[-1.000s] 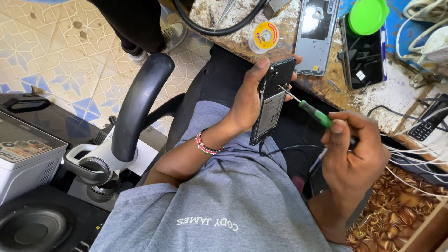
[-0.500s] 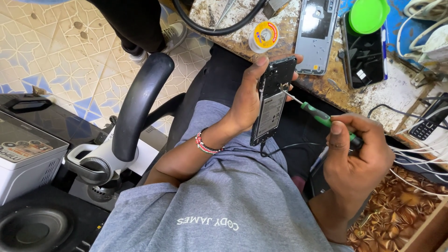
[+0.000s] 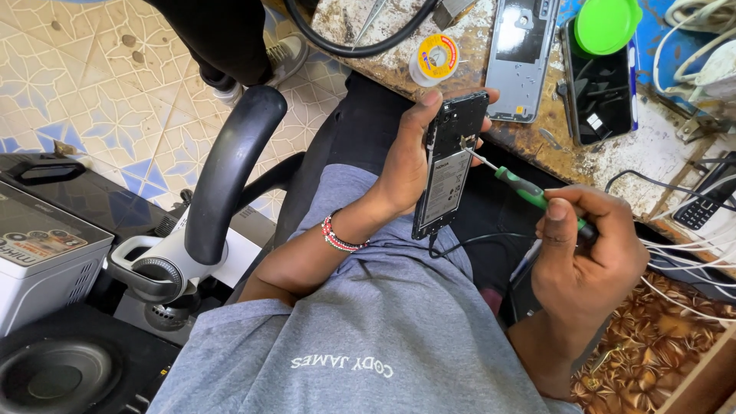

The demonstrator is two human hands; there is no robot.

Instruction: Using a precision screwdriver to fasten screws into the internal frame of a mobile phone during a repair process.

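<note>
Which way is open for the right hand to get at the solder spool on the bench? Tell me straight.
Probably none as things stand: the right hand is wrapped around the green screwdriver, and the opened phone in the left hand stands between it and the solder spool.

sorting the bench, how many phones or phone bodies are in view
4: opened phone in the left hand; grey back shell and black phone on the bench; keypad phone at right. Others may be hidden.

A yellow solder spool [image 3: 437, 57], a grey phone back cover [image 3: 523, 57], a dark phone screen [image 3: 602, 92] and a green lid [image 3: 607, 23] lie on the stained workbench [image 3: 399, 31], beside a black chair armrest [image 3: 226, 172].
</note>
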